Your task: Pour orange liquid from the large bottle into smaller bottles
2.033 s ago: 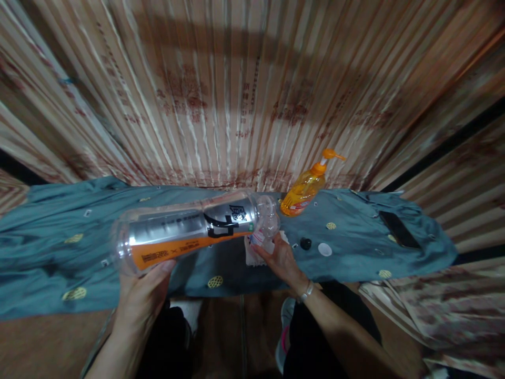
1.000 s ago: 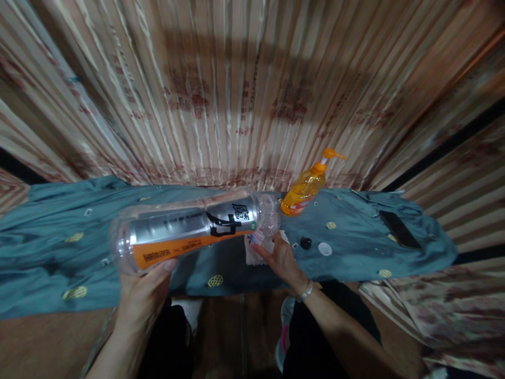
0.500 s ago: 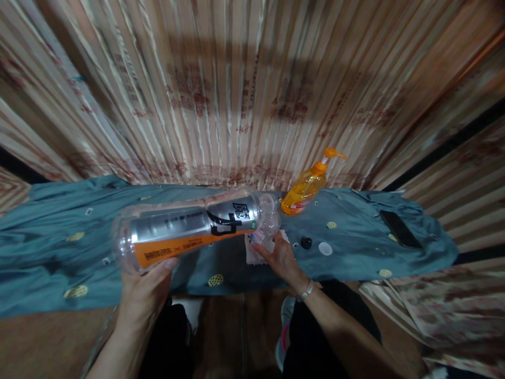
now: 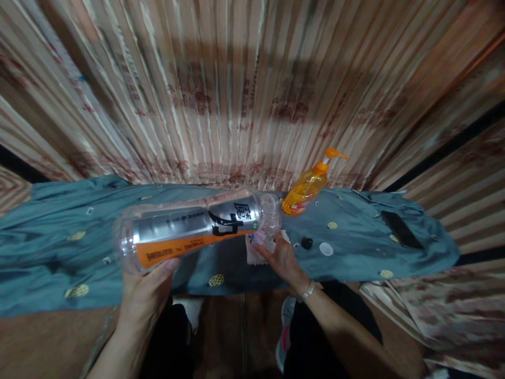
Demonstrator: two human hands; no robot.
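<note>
My left hand (image 4: 148,287) is closed round the lower end of a large clear plastic bottle (image 4: 189,226) with a silver and orange label. The bottle lies nearly level in the air, its mouth pointing right. Right at that mouth is the top of a smaller clear plastic bottle (image 4: 271,223), which stands on a white cloth or tissue (image 4: 252,257). My right hand (image 4: 282,258) grips this smaller bottle by its side. Whether liquid passes between the two I cannot make out.
An orange pump bottle (image 4: 305,190) stands behind, to the right. A black cap (image 4: 306,242), a white round lid (image 4: 325,249) and a black phone (image 4: 401,230) lie on the teal cloth (image 4: 355,237). Pleated curtains (image 4: 221,105) hang behind the table.
Almost nothing differs. Both hands and both bottles keep their places; the whole view has shifted very slightly.
</note>
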